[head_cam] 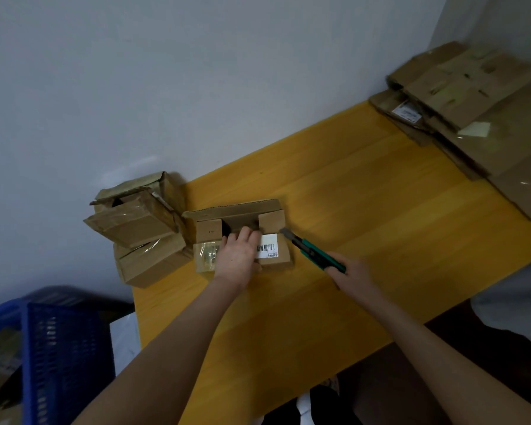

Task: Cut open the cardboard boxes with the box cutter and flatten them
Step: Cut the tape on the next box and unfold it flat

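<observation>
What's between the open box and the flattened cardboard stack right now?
Only bare yellow table, per the head view, from the open box to the flattened stack.

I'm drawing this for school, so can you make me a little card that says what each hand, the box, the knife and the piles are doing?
left grip: hand, fingers curled over the front edge of the open box
right grip: hand holding the box cutter
blade: out, by the box's right side, contact unclear
other boxes: stacked at the left end of the table
flattened cardboard: piled far right
blue basket: lower left
</observation>
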`<state>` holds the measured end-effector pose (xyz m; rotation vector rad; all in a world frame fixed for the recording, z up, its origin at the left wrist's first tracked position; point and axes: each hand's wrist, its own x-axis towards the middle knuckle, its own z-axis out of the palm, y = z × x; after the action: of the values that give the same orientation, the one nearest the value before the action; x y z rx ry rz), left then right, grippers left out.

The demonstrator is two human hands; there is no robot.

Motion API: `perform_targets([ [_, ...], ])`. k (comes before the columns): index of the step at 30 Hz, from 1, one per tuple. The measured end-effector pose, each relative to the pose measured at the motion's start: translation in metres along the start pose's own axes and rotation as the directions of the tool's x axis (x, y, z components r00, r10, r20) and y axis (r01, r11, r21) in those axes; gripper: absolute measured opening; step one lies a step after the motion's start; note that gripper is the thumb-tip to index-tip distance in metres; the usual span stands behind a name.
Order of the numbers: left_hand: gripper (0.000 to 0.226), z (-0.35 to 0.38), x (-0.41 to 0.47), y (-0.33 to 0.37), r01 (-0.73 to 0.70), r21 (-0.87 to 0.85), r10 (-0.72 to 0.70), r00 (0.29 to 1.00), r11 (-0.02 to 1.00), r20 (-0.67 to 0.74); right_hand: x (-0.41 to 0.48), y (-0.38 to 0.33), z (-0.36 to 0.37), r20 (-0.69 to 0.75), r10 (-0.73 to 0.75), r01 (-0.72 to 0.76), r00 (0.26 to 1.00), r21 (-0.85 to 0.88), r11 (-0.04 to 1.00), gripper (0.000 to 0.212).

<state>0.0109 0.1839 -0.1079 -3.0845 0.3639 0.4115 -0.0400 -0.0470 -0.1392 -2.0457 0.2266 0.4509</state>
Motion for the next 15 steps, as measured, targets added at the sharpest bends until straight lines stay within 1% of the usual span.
perform_targets([
  [5, 0.066, 0.003, -0.002, 0.001, 0.000, 0.030, 0.001, 1.000, 1.000, -0.008, -0.005, 0.003, 0.002, 0.050, 0.085, -0.089, 0.995, 0.088, 0.992, 0.038],
  [7, 0.066, 0.003, -0.002, 0.002, 0.009, 0.025, -0.009, 1.000, 1.000, -0.013, -0.008, 0.005, 0.000, 0.061, 0.098, -0.104, 0.993, 0.094, 0.990, 0.039],
  [10, 0.065, 0.003, -0.001, 0.003, 0.006, 0.025, -0.005, 1.000, 1.000, -0.023, -0.008, 0.006, 0.001, 0.036, 0.054, -0.055, 0.998, 0.033, 0.998, 0.040],
  [12, 0.064, 0.003, -0.002, 0.006, -0.003, 0.027, 0.003, 1.000, 1.000, -0.027, -0.004, 0.001, 0.006, 0.007, 0.023, -0.023, 1.000, 0.005, 1.000, 0.037],
  [13, 0.064, 0.003, -0.003, 0.007, 0.005, 0.028, -0.004, 1.000, 1.000, -0.028, -0.001, -0.003, 0.011, 0.001, 0.027, -0.027, 1.000, 0.023, 0.999, 0.034],
  [15, 0.064, 0.002, -0.002, 0.006, 0.040, 0.023, -0.040, 0.999, 0.999, -0.022, 0.004, -0.007, 0.019, -0.012, 0.091, -0.088, 0.996, 0.150, 0.985, 0.031],
])
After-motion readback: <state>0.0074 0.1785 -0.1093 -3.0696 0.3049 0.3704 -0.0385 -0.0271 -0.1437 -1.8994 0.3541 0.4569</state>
